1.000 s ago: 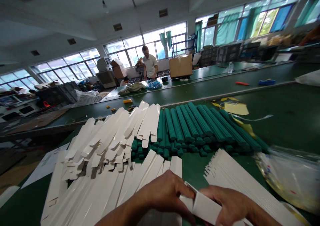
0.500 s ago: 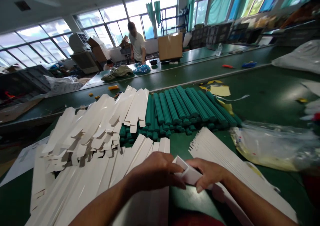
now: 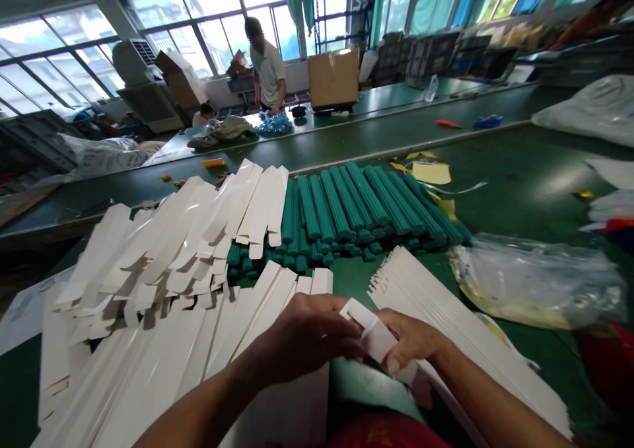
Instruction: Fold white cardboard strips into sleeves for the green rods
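A long, narrow white cardboard box [image 3: 380, 342] is tilted up between my hands, its near end facing me at an angle. My right hand [image 3: 415, 337] is wrapped round its side, thumb in front. At the box's end, my left hand [image 3: 310, 332] has its fingers closed on the end flap, which lies partly folded over the opening. The fingertips of that hand are partly hidden. Left of my hands lie many flat white box blanks [image 3: 163, 250] and formed white boxes [image 3: 232, 329]. Beyond my hands is a pile of green ribbed sticks [image 3: 341, 210].
A fanned stack of flat white cartons [image 3: 460, 336] lies to the right on the green table [image 3: 515, 164]. Clear plastic bags [image 3: 539, 283] and yellow paper scraps [image 3: 430, 172] are beyond it. Across the table, a person [image 3: 267, 68] stands near a large cardboard box [image 3: 333, 79].
The end flap has been folded inward over the box's opening by my left hand. My right hand keeps its hold. The view has shifted slightly.
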{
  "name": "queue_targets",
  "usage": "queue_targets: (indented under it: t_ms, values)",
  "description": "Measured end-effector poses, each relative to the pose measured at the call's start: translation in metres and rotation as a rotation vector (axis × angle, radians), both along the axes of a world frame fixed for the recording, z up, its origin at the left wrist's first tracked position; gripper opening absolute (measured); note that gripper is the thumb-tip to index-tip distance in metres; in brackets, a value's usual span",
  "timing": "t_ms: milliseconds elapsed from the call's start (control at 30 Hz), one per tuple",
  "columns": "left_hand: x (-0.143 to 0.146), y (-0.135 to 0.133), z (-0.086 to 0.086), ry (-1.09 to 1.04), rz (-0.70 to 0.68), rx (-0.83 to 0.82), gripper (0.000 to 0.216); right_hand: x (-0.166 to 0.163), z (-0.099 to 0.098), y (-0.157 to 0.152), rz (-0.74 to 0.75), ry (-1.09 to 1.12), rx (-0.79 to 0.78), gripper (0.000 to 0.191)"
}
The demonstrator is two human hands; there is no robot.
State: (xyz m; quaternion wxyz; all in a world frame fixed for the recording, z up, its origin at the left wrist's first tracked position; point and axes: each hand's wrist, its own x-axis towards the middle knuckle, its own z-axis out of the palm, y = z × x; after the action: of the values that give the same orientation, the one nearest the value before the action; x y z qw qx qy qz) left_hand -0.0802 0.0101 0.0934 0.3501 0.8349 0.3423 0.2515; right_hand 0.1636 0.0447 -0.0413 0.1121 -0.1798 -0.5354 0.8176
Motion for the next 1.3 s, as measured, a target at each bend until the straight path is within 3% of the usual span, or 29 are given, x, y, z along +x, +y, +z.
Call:
queue_targets:
  t_ms: [100,200,300,400,567,733,833,967,1133,1300]
  values:
    - [0.003,0.0,-0.008,-0.182,0.196,0.162,0.02,0.002,-0.001,-0.001,-0.021,0.021,-0.011,0.062]
    - [0.006,-0.001,-0.011,-0.228,0.298,0.211,0.033,0.003,0.002,-0.003,-0.107,0.039,0.007,0.062]
    - [0.009,-0.004,-0.008,-0.164,0.32,0.187,0.04,0.001,0.006,-0.005,-0.208,0.036,0.045,0.059]
    - [0.008,-0.007,-0.003,-0.1,0.305,0.165,0.032,-0.001,0.011,-0.006,-0.264,0.016,0.103,0.066]
    - [0.004,-0.011,0.004,0.05,0.269,0.172,0.045,-0.006,0.017,-0.006,-0.258,-0.023,0.184,0.072]
    - [0.004,-0.014,0.004,0.365,0.286,0.398,0.055,-0.011,0.021,-0.007,-0.284,-0.083,0.281,0.076]
    - [0.001,-0.01,0.006,0.557,0.183,0.465,0.055,-0.012,0.024,-0.008,-0.294,-0.176,0.422,0.074]
    - [-0.01,0.002,0.015,0.676,-0.042,0.4,0.049,-0.014,0.025,-0.009,-0.213,-0.286,0.548,0.069]
    - [-0.025,0.014,0.02,0.507,-0.26,0.112,0.03,-0.018,0.026,-0.011,-0.09,-0.268,0.591,0.069]
    - [-0.027,0.01,0.006,0.296,-0.231,0.072,0.032,-0.017,0.028,-0.009,-0.039,-0.249,0.521,0.068]
